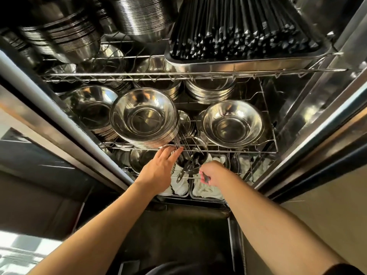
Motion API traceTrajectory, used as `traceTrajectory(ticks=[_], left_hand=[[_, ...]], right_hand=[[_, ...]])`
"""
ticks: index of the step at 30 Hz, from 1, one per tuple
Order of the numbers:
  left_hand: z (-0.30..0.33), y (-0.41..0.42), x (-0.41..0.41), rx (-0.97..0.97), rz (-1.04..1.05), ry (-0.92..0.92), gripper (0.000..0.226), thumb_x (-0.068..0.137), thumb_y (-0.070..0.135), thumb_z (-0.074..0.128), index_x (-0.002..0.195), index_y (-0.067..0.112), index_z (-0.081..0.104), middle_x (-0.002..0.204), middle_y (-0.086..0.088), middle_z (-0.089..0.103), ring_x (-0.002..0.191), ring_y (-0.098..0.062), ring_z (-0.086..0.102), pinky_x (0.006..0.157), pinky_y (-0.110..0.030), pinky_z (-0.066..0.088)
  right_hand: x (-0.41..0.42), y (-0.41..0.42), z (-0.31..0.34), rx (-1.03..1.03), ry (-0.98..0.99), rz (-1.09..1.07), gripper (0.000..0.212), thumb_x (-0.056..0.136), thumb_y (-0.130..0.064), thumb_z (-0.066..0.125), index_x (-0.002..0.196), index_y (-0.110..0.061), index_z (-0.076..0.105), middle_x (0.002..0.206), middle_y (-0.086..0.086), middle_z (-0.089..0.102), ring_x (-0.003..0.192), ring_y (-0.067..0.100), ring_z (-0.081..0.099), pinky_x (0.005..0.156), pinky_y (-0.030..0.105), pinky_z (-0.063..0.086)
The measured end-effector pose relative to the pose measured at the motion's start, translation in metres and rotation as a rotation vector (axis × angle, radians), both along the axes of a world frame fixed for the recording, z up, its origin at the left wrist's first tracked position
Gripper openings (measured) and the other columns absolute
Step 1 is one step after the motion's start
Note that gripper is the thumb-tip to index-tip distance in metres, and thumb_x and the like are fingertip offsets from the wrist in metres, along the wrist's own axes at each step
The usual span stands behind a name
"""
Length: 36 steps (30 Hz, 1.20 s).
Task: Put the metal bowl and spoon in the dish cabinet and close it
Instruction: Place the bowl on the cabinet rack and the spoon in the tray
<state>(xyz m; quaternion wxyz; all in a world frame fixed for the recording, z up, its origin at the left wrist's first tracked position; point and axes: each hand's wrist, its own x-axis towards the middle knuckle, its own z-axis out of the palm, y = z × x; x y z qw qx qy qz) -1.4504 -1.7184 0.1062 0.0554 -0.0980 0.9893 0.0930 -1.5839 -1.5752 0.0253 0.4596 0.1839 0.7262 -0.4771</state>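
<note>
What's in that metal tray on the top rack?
The tray is packed with black chopsticks, ends facing out. Whatever lies beneath or behind them is hidden.

Warm, fairly bright light falls on the forearms and the stacked metal bowls point(144, 118), whose polished insides throw back hard white glints. The top of the dish cabinet point(317, 108) sinks into deep shadow, as does the floor point(174, 235) below. At lower left a patch is blown out to white. The wide lens bends the cabinet's door frames outward at the edges. The corners are soft, the centre sharp.
</note>
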Motion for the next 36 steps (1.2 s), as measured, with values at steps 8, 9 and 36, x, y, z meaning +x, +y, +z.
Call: traceTrajectory(ticks=[8,9,36], left_hand=[[-0.001,0.001,-0.001,0.016,0.003,0.027,0.096,0.086,-0.002,0.056,0.159,0.032,0.004,0.161,0.001,0.020,0.151,-0.021,0.007,0.109,-0.038,0.043],[-0.002,0.001,-0.001,0.018,0.001,0.031,0.095,0.086,-0.002,0.056,0.159,0.031,0.005,0.161,0.001,0.021,0.150,-0.021,0.008,0.110,-0.039,0.043],[0.009,-0.001,-0.012,-0.004,-0.016,-0.007,0.081,0.088,0.045,0.063,0.155,0.028,0.021,0.153,-0.003,0.036,0.146,-0.028,0.026,0.109,-0.043,0.043]], right_hand=[[-0.008,-0.021,-0.008,-0.011,0.004,-0.046,0.006,0.094,0.008,0.056,0.093,0.002,0.058,0.076,0.014,0.056,0.059,0.018,0.056,0.053,0.026,0.053],[-0.009,-0.022,-0.008,-0.016,0.015,-0.061,0.007,0.093,0.008,0.060,0.089,0.002,0.060,0.077,0.014,0.058,0.060,0.018,0.058,0.054,0.026,0.055],[0.038,0.033,0.074,0.232,0.941,0.554,0.031,0.090,-0.048,0.059,0.112,-0.027,0.066,0.096,-0.008,0.070,0.073,0.011,0.066,0.065,0.031,0.057]])
